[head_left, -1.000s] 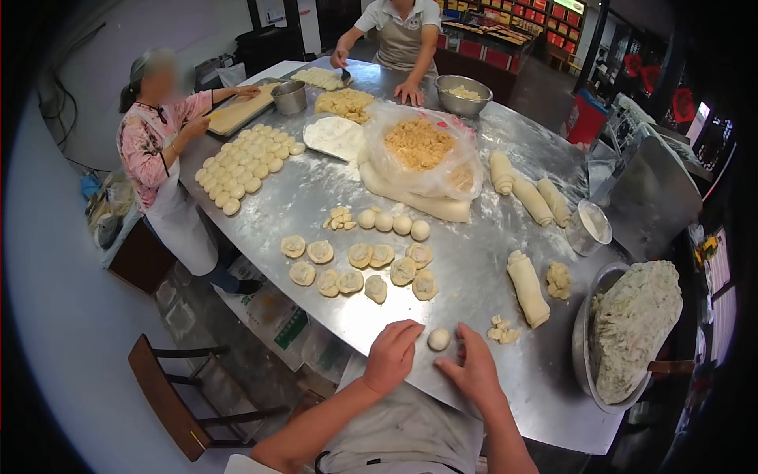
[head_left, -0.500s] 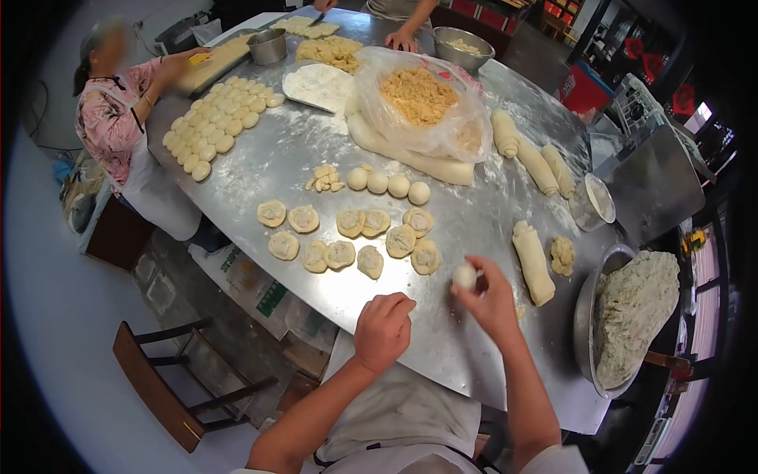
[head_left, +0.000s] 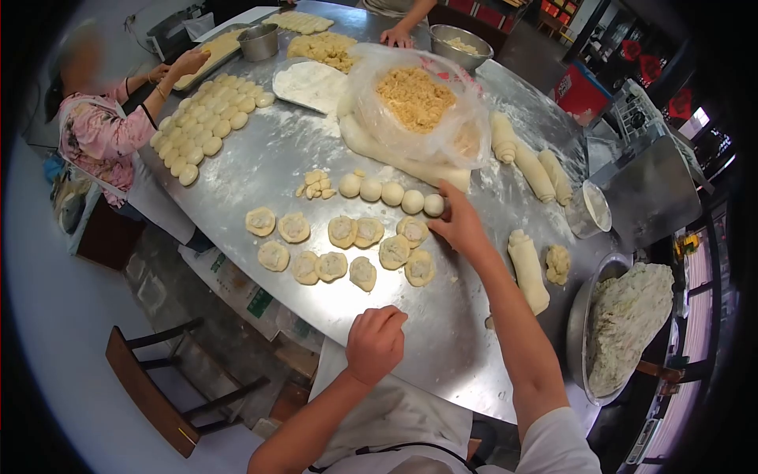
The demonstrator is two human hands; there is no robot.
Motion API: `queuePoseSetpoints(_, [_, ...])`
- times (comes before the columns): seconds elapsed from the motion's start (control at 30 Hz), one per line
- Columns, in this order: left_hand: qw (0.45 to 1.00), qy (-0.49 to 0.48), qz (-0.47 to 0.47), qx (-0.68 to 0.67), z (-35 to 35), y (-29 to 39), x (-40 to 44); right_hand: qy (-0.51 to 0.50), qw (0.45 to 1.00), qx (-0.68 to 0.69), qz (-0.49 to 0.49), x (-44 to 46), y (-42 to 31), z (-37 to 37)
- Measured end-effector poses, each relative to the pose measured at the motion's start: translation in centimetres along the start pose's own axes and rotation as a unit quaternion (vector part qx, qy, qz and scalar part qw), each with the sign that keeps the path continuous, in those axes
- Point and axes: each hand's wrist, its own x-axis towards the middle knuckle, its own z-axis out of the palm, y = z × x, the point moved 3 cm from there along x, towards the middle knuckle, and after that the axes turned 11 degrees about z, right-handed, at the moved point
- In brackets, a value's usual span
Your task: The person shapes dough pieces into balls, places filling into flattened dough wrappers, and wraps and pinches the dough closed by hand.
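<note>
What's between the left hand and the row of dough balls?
Head view: several flat, topped dough rounds lie between the left hand and the row of dough balls, with bare table nearest the hand.

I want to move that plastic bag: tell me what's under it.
A pale dough slab sticks out from under the plastic bag, on the metal table. How far it runs beneath, and anything else there, is covered.

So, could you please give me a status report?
Right hand at the row's rightmost dough ball. Left hand loosely closed, nothing showing inside. Nothing visibly blocking.
</note>
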Motion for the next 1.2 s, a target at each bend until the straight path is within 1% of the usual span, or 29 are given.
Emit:
queuePoseSetpoints(0.07, [1.0, -0.001, 0.001, 0.0, 0.0, -0.3, -0.3, 0.028, 0.99, 0.061, 0.122, -2.4, 0.3, -2.2])
queuePoseSetpoints(0.13, [1.0, -0.002, -0.01, 0.004, -0.3, -0.1, -0.4, 0.107, 0.988, 0.057, 0.09, -7.0, 1.2, -3.7])
queuePoseSetpoints(0.2, [1.0, 0.001, -0.003, 0.005, -0.1, 0.0, 0.1, 0.067, 0.991, 0.069, 0.092, -12.2, -0.5, -3.6])
queuePoseSetpoints(0.27, [1.0, 0.003, 0.006, 0.013, -0.2, 0.1, -0.1, 0.039, 0.967, 0.197, 0.157, -16.6, -0.9, -2.6])
queuePoseSetpoints(0.33, [1.0, 0.001, 0.006, 0.009, -0.3, 0.4, -0.2, 0.032, 0.96, 0.209, 0.186, -20.2, 0.0, -1.5])
queuePoseSetpoints(0.4, [1.0, -0.004, 0.011, 0.013, -0.3, 0.3, -0.2, 0.078, 0.984, 0.123, 0.106, -22.4, 0.3, -0.9])
queuePoseSetpoints(0.5, [1.0, -0.01, 0.015, 0.023, 0.1, 0.2, -0.8, 0.096, 0.992, 0.079, 0.035, -22.7, -0.1, -1.1])
queuePoseSetpoints(0.6, [0.999, -0.009, 0.029, 0.03, 0.1, 0.5, -0.7, 0.103, 0.981, 0.145, 0.078, -22.4, -0.1, -1.0])
queuePoseSetpoints(0.67, [0.998, -0.029, 0.03, 0.041, 0.3, 0.8, -1.2, 0.096, 0.981, 0.146, 0.084, -23.2, 0.5, -0.9])
queuePoseSetpoints(0.9, [0.995, -0.05, 0.03, 0.08, 1.0, 2.0, -1.2, 0.079, 0.982, 0.156, 0.075, -23.0, 0.4, -1.2])
queuePoseSetpoints(1.0, [0.994, -0.079, 0.033, 0.064, 1.5, 3.7, -1.5, 0.074, 0.98, 0.167, 0.078, -23.0, 0.7, -1.1])
queuePoseSetpoints(1.1, [0.993, -0.088, 0.037, 0.071, 2.2, 4.7, -1.7, 0.083, 0.974, 0.198, 0.068, -23.0, 0.7, -1.1])
queuePoseSetpoints(1.2, [0.993, -0.091, 0.034, 0.072, 2.4, 4.9, -2.0, 0.084, 0.976, 0.187, 0.072, -23.0, 0.3, -1.2])
